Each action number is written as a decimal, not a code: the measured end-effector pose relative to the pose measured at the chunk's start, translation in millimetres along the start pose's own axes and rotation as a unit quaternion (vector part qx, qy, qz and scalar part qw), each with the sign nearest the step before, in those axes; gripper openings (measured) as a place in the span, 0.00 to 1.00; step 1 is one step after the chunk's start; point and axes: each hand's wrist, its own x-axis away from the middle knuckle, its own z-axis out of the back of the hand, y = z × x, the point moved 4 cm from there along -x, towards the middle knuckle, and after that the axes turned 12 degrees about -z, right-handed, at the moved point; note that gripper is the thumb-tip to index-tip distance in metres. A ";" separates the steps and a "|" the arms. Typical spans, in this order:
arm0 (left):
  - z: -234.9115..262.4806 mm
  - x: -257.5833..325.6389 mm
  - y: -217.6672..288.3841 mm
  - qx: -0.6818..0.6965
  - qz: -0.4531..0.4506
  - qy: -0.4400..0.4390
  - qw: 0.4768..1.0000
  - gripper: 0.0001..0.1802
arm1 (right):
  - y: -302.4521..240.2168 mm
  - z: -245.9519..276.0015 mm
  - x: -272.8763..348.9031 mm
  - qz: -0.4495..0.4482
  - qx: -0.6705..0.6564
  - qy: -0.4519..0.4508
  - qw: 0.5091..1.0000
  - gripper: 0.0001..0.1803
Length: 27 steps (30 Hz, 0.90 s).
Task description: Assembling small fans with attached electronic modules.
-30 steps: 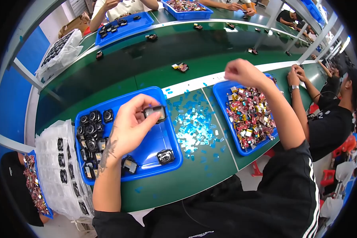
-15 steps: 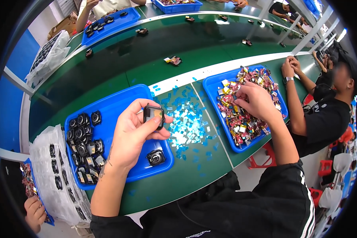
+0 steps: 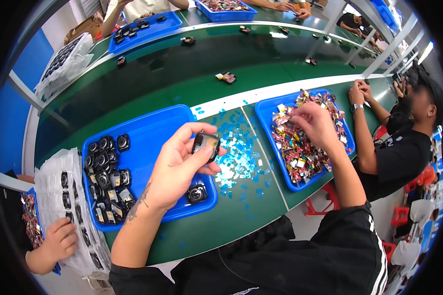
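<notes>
My left hand [image 3: 174,160] is closed round a black square smartwatch case [image 3: 206,146], its hollow side toward me and the thumb across it. Below and to the left is a blue tray [image 3: 152,132] with several more black watch cases [image 3: 103,161]; one lies apart at its near right corner. Over the left part of a second blue tray [image 3: 265,109], my right hand [image 3: 317,127] pinches a small reddish circuit board [image 3: 282,118]. That tray is heaped with similar circuit boards [image 3: 305,160] bearing silver and yellow parts.
Small blue film pieces [image 3: 238,157] lie scattered between the trays. Beyond runs a green conveyor belt [image 3: 157,88] carrying spaced assemblies [image 3: 226,77]. A co-worker [image 3: 403,128] sits at right. At left, another person's hand [image 3: 59,241] is over plastic-wrapped trays of cases [image 3: 49,182].
My right hand has lifted slightly from the heap with a circuit board in its fingertips. The belt's assemblies appear shifted right, and the other person's hand at left has moved onto the wrapped trays.
</notes>
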 end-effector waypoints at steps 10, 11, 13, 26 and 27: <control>-19.9 5.6 15.0 -0.373 -0.224 -0.103 0.895 0.22 | -123.9 -5.8 51.8 0.135 -0.152 -0.123 0.971 0.07; -21.1 5.6 10.3 -0.330 -0.205 -0.120 0.914 0.20 | -131.5 -6.1 54.6 0.130 -0.148 -0.141 0.970 0.08; -20.6 6.8 3.9 -0.331 -0.204 -0.127 0.912 0.17 | -140.3 -14.9 57.2 0.135 -0.186 -0.146 0.962 0.08; -24.8 9.6 -8.8 -0.255 -0.152 -0.065 0.953 0.07 | -137.9 -36.1 62.4 0.121 -0.274 -0.033 0.954 0.09; -24.2 9.0 -8.8 -0.259 -0.145 -0.054 0.953 0.07 | -143.3 -33.9 65.0 0.185 -0.197 0.006 0.963 0.11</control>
